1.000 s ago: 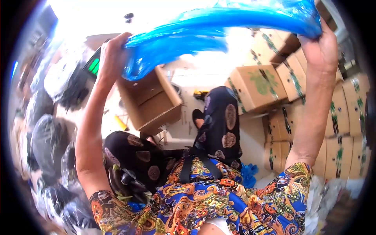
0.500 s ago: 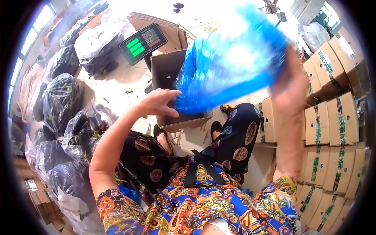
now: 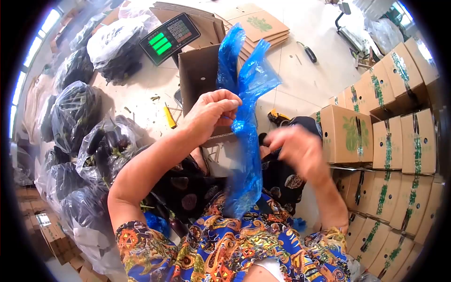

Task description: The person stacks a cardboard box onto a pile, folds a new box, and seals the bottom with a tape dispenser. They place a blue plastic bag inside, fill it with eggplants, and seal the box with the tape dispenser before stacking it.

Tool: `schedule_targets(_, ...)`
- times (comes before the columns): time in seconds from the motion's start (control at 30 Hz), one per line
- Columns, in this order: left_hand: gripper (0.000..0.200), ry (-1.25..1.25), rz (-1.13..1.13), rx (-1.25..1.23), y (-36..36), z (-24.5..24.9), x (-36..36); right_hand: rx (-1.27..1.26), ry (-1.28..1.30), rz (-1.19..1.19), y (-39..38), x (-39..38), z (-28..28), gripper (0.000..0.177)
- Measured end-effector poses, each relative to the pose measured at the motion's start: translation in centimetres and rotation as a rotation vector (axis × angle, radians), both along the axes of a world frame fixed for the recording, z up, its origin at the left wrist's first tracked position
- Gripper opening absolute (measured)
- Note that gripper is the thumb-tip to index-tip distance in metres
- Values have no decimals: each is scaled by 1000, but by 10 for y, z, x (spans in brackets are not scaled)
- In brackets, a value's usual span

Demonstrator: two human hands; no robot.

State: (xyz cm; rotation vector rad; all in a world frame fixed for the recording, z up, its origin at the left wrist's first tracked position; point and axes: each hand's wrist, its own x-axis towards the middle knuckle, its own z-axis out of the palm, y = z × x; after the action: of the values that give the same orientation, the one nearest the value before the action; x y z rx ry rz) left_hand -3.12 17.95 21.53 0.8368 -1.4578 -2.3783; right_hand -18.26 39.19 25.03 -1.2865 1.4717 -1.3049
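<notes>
My left hand [image 3: 211,113] pinches a blue plastic bag [image 3: 251,155] near its middle. Gathered into a narrow strip, the bag fans out at the top and hangs down in front of my shirt. Behind it stands an open cardboard box [image 3: 195,75], partly hidden by the bag and my hand. My right hand [image 3: 300,148] is to the right of the bag, apart from it, with its fingers smeared by motion. A scale display [image 3: 169,39] with lit green digits rises beside the box.
Clear bags of eggplants [image 3: 75,117] crowd the left side. Taped cartons [image 3: 387,155] are stacked on the right. Flat cardboard sheets [image 3: 258,23] lie beyond the box, near a loose eggplant [image 3: 307,51]. A yellow-handled tool [image 3: 169,117] rests on the floor.
The blue bag has gone from spread wide and puffed out to a narrow, hanging strip. My right hand has come down and inward, off the bag; my left hand has moved slightly right.
</notes>
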Motion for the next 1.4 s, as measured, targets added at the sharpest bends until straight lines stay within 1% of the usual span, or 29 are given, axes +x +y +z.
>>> schedule_targets(0.03,6,-4,32,11,2,0,-2,34,-236,-232,-8,-12,4,37)
schedule_targets(0.07,7,2,3,-33,7,3,-3,103,-117,-367,-25,-17,12,54)
schedule_targets(0.1,7,6,-26,-75,16,6,-3,152,-149,-447,-44,-16,15,62)
schedule_targets(0.2,10,98,-150,-259,31,1,-13,313,-301,-422,-91,-29,-19,61)
schedule_targets(0.33,12,100,-315,-436,42,-17,-19,270,-303,-172,-128,-55,-44,57)
schedule_targets(0.4,12,-2,-263,-437,41,-18,-14,278,-358,-133,-135,-52,-42,52)
schedule_targets(0.43,12,-10,-271,-482,42,-20,-11,319,-402,-187,-137,-41,-23,44)
schedule_targets(0.53,13,-2,-296,-619,43,-18,-6,386,-221,-151,-145,-36,-29,30)
schedule_targets(0.57,15,0,-370,-610,41,-13,-4,304,-251,-122,-144,-36,-43,30)
schedule_targets(0.6,17,3,-443,-601,37,-6,-2,333,-268,-59,-143,-36,-46,24)
schedule_targets(0.67,17,43,-309,-795,2,2,-3,260,-251,-16,-133,-29,-38,22)
schedule_targets(0.7,16,28,-102,-649,-18,2,-7,242,-294,-3,-126,-28,-31,22)
schedule_targets(0.73,18,-78,38,-791,-38,7,-12,224,-338,10,-116,-30,-23,23)
schedule_targets(0.77,19,-89,210,-1282,-57,0,-22,216,-381,32,-105,-31,-13,23)
schedule_targets(0.8,24,-176,143,-1371,-71,-5,-31,175,-460,39,-94,-29,2,24)
schedule_targets(0.87,36,-141,168,-1740,-91,-39,-61,84,-632,44,-68,-33,22,27)
schedule_targets(0.93,59,-254,-127,-1919,-99,-62,-75,-57,-707,79,-48,-32,33,32)
schedule_targets(0.97,82,-475,-413,-1649,-95,-62,-82,-147,-696,110,-42,-29,39,35)
schedule_targets(1.0,92,-545,-579,-1381,-96,-71,-85,-185,-636,91,-38,-30,38,34)
schedule_targets(1.03,93,-434,-542,-1266,-93,-74,-87,-222,-576,69,-33,-30,38,34)
schedule_targets(1.07,93,-327,-507,-1149,-89,-77,-88,-136,-557,-113,-29,-24,44,33)
schedule_targets(1.1,92,-232,-510,-1099,-87,-64,-86,-44,-537,-292,-26,-19,46,31)
schedule_targets(1.13,91,-350,-526,-1079,-85,-45,-80,-10,-588,-240,-30,-18,45,30)
schedule_targets(1.2,90,-493,-350,-1099,-98,-68,-67,41,-615,-149,-49,-22,43,26)
schedule_targets(1.23,90,-604,-393,-1123,-95,-73,-57,62,-592,-117,-58,-23,43,22)
schedule_targets(1.27,74,-578,-584,-1168,-96,-77,-43,82,-501,-114,-67,-19,42,17)
schedule_targets(1.33,52,-442,-483,-1171,-106,-64,-41,125,-318,-117,-86,-12,38,9)
schedule_targets(1.37,51,-337,-178,-982,-98,-51,-36,62,-364,-165,-95,-11,22,13)
schedule_targets(1.4,52,-230,113,-786,-77,-1,-27,50,-320,-191,-102,-11,17,13)
